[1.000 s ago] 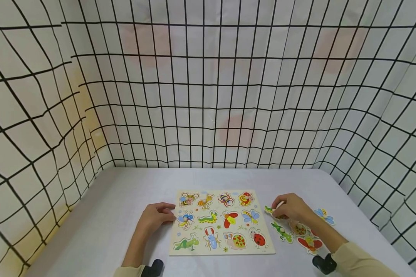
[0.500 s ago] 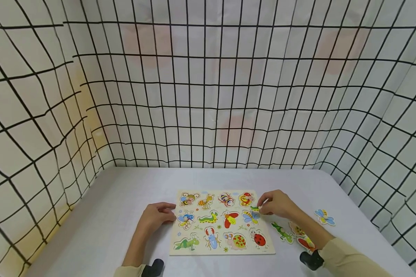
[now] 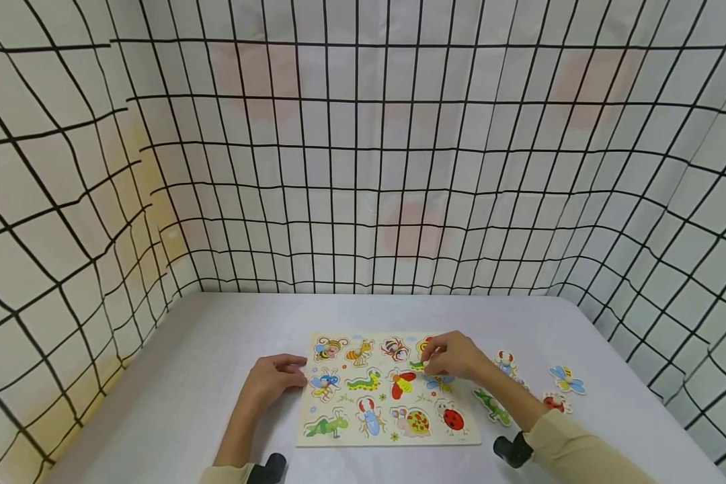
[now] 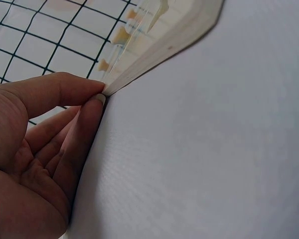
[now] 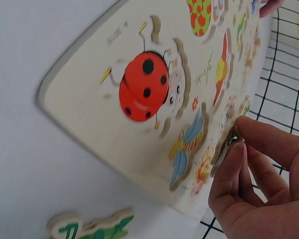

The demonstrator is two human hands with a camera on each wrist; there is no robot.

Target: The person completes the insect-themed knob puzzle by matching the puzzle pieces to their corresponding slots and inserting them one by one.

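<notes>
The board (image 3: 351, 441) lies flat, with my left hand (image 3: 271, 378) at its left edge, fingers relaxed, the tips touching it and gripping nothing. My right hand (image 3: 456, 356) is over the board's right half, thumb and fingertips closed in a pinch on the piece (image 3: 417, 366), a green one I take for a caterpillar. The piece is over the far right part of the board, to the right of the board's caterpillar slot (image 3: 363, 381); whether it touches the board I can't tell. I expect it to be light and stiff, wood I'd guess, smooth-faced and a little slippery, hardly fragile. Its middle seems the place to take hold; my fingers hide what they pinch there. Its visible green end points toward the board's left side, and I judge its long axis to run roughly across the board's width, though the other end is covered.
</notes>
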